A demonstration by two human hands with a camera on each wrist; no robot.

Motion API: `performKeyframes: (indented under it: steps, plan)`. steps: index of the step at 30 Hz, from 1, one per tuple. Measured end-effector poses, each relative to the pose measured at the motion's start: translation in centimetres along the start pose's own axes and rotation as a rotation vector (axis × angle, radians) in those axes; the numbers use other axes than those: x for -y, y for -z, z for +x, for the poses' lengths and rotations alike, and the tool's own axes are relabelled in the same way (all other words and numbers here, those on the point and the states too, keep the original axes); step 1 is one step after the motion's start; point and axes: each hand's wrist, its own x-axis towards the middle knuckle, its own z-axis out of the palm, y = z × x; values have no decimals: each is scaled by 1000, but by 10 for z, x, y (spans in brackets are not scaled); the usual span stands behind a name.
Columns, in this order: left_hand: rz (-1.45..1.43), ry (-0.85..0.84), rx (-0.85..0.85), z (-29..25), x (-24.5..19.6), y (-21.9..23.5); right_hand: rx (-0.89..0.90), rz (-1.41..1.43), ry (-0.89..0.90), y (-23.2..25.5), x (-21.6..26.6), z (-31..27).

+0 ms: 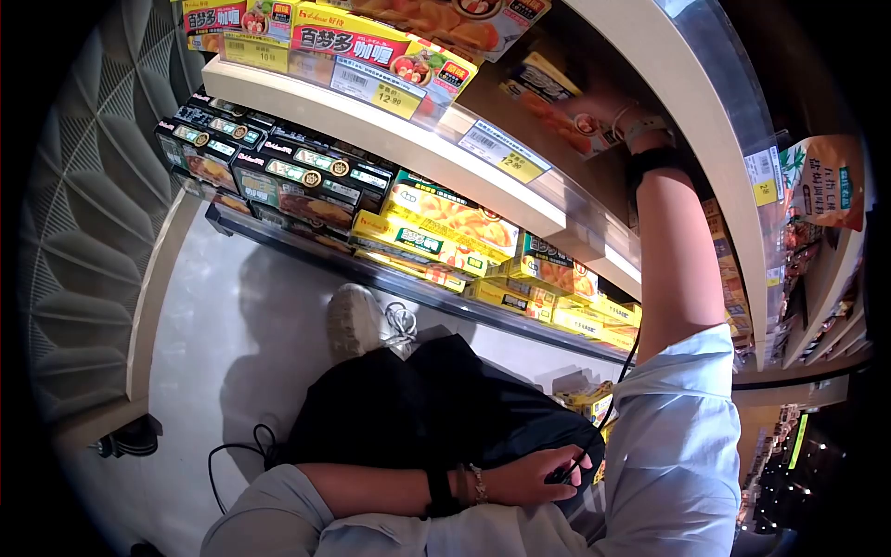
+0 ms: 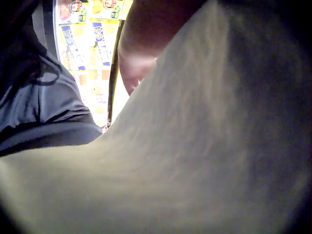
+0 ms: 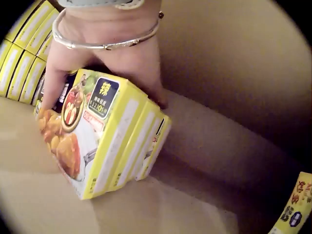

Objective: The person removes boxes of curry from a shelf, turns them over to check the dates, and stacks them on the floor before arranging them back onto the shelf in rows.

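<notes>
Pale shelf (image 3: 24, 161) — yellow boxes (image 3: 105, 144) between fingers (image 3: 153, 87) of right hand (image 3: 105, 56).

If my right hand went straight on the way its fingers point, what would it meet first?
Your right hand grips yellow-edged boxes; past them, it would likely meet the pale shelf surface, though depth is unclear.

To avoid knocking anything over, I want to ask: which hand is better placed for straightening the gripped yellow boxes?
Probably the right hand: it grips the boxes inside the shelf, while the left hand lies low, near the lap.
</notes>
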Motion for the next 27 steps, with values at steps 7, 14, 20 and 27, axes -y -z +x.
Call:
performKeyframes:
  steps: [7, 14, 20, 27]
  plan:
    - [-25, -17, 16, 1, 5, 1, 116, -4, -42, 8, -2, -7]
    - [17, 1, 45, 0, 17, -3, -140, -129, -35, 8, 22, -38]
    - [148, 103, 183, 1, 24, -3, -238, -62, -47, 28, 54, -79]
    - [251, 133, 251, 3, 34, -3, -394, -264, -6, 26, 58, -112]
